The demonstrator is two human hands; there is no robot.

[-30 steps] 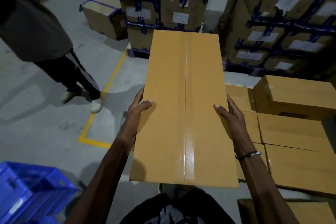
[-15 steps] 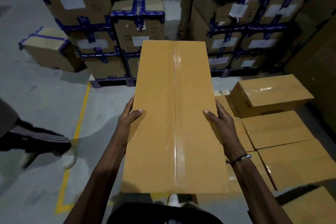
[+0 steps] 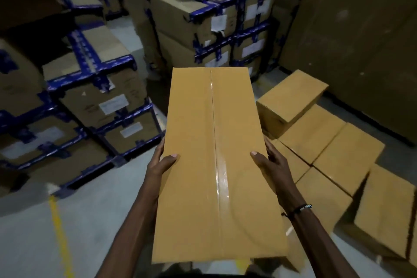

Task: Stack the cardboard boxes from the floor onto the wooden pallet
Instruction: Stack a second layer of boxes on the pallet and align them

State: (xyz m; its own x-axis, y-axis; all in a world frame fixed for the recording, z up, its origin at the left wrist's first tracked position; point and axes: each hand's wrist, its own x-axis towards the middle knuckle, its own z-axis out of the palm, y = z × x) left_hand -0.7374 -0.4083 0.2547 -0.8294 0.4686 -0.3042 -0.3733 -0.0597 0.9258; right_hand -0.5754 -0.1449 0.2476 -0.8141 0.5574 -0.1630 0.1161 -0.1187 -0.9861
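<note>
Head camera, looking down: a long tan cardboard box (image 3: 216,165) with a clear-taped centre seam is carried at waist height. Left hand (image 3: 161,162) and right hand (image 3: 272,165) clamp its opposite long sides, thumbs on top, likely for balance. Its long axis points straight ahead. Plain cardboard boxes (image 3: 325,142) are stacked low to the right; any pallet beneath is hidden.

Long box (image 3: 214,165) sits centre, lengthwise away from the person, left hand (image 3: 158,165) on its left edge, right hand (image 3: 274,163) on its right edge. Right of it: flat boxes (image 3: 327,142) packed touching in a low layer, one more box (image 3: 291,97) on top at the far end. Left & behind: taped box stacks (image 3: 101,101), further stacks (image 3: 209,22) beyond. Floor line (image 3: 59,237) runs near-left.
</note>
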